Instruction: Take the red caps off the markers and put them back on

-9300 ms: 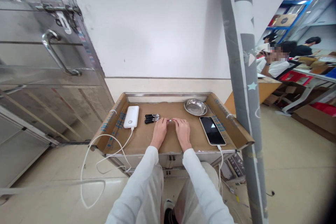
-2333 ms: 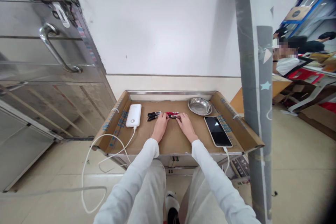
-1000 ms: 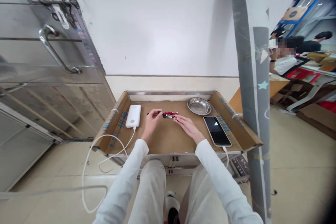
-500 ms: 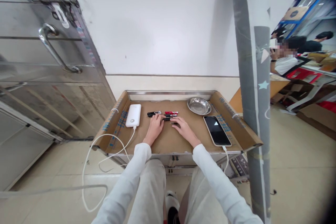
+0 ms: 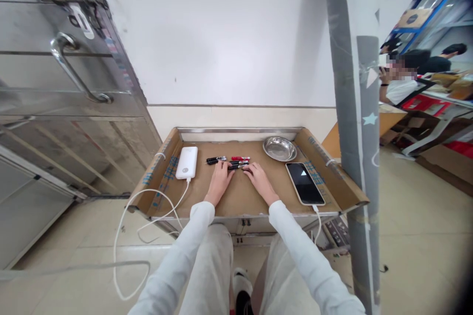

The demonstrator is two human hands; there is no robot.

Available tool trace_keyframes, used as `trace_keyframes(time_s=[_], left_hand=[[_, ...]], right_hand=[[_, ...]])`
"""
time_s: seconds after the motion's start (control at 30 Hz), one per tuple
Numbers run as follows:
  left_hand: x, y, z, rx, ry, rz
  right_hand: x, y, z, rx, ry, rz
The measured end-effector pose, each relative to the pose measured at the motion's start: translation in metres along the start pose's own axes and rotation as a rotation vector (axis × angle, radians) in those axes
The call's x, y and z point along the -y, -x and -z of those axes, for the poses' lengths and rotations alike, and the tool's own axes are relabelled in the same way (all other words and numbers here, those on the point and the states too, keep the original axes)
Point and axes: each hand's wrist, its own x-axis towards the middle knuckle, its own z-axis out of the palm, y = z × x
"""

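Observation:
My left hand (image 5: 220,178) is closed at the left end of a black pen (image 5: 237,167), which lies crosswise on the cardboard. At the pen's right end, the fingertips of my right hand (image 5: 258,179) are pressed together. Just beyond it is another black pen (image 5: 241,162), with a red pen (image 5: 240,158) behind that. Two more black pens (image 5: 216,160) lie side by side to the left, past my left fingers. My fingers partly cover the nearest pen's ends.
The cardboard-lined tray top (image 5: 207,194) has raised sides. A white power bank (image 5: 187,162) with a cable is at left. On the right are a round metal dish (image 5: 280,149) and a phone (image 5: 305,183) with a cable. A wrapped grey pole (image 5: 360,123) stands beside the tray.
My right hand has shifted slightly forward, bringing its fingertips to the right end of the nearest black pen. My left hand stays at the other end. The view has moved a little.

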Motion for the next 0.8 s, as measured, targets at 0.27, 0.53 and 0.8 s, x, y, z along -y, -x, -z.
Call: trace_keyframes(time_s=[0.27,0.53,0.8], left_hand=[[0.004,-0.019,-0.01,0.033,0.096,0.057],[0.011,-0.013,0.016,-0.167,-0.153,0.139],[0.023,-0.009,0.032,-0.059,-0.428,0.207]], right_hand=[[-0.01,-0.011,-0.007,-0.056,0.01,-0.036],[0.0,0.0,0.004,-0.079,0.1,-0.03],[0.023,-0.008,-0.004,-0.091,-0.031,-0.06]])
